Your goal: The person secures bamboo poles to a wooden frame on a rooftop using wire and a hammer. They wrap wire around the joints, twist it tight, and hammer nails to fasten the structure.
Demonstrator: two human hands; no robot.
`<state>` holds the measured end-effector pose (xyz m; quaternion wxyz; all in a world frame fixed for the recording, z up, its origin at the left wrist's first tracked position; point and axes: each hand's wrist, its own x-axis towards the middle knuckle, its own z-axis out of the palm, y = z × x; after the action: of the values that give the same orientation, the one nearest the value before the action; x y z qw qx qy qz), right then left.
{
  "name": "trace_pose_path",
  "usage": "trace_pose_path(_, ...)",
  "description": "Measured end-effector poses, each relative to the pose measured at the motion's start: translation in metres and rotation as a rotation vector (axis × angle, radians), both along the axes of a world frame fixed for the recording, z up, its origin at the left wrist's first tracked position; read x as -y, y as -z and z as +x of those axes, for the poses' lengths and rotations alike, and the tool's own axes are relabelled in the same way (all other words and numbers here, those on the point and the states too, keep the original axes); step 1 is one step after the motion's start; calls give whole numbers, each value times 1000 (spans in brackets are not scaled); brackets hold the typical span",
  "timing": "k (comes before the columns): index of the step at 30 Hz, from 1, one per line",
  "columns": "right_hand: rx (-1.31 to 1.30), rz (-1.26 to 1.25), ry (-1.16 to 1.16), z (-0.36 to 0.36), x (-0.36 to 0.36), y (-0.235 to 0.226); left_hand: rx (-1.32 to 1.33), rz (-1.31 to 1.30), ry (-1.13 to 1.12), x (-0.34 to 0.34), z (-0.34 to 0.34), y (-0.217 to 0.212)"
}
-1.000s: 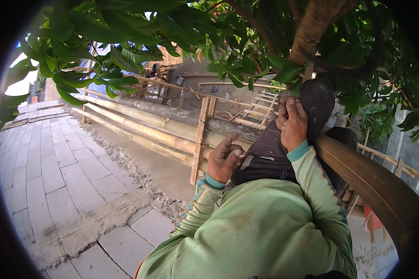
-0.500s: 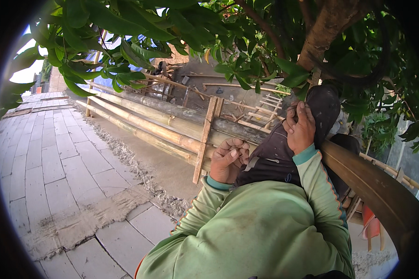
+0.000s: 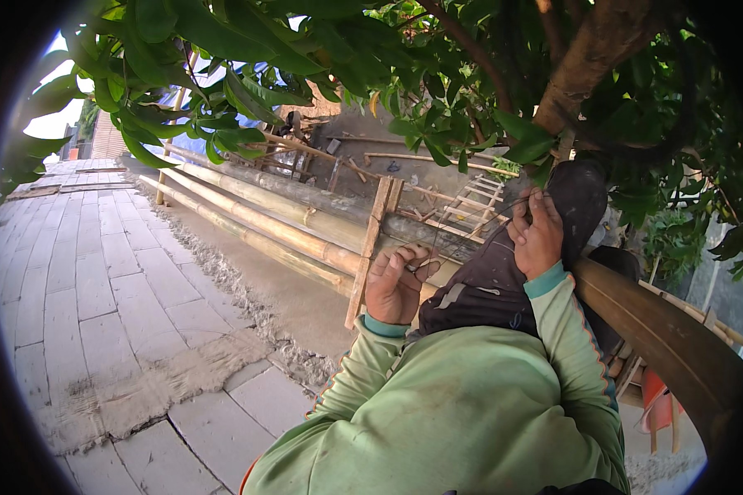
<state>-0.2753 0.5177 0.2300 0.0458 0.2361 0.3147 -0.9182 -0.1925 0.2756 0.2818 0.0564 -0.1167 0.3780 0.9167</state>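
Observation:
A thin dark strand (image 3: 513,205), perhaps wire or string, runs in a loose curve between my two hands; its exact kind is too fine to tell. My left hand (image 3: 395,285) pinches one end between thumb and fingers, beside an upright wooden batten (image 3: 370,247). Above my raised dark-trousered knee (image 3: 582,186), my right hand (image 3: 539,238) grips the other end with bent fingertips. Long bamboo poles (image 3: 256,224) stretch away to the left behind the batten.
A thick bamboo pole (image 3: 656,326) passes close by my right side. Leafy branches (image 3: 264,41) and a tree trunk (image 3: 590,70) hang overhead. To the left stands a pale block wall (image 3: 99,280) with rough mortar. A bamboo ladder (image 3: 477,202) lies lower down.
The strand now shows stretched between my hands, where it was hardly visible before. My left fingers have spread slightly, and the view has shifted a little.

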Motion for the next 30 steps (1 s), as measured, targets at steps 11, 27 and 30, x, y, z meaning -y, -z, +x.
trace_pose_path(11, -23, 33, -8, 3, 1, 10, -120, -484, -122, -18, -3, -7)
trace_pose_path(27, 22, 236, -73, 3, 11, 1, 56, 13, -183, -1, -16, 0)
trace_pose_path(30, -43, 268, -110, 5, 10, -2, 97, 247, -180, -3, -21, -13)
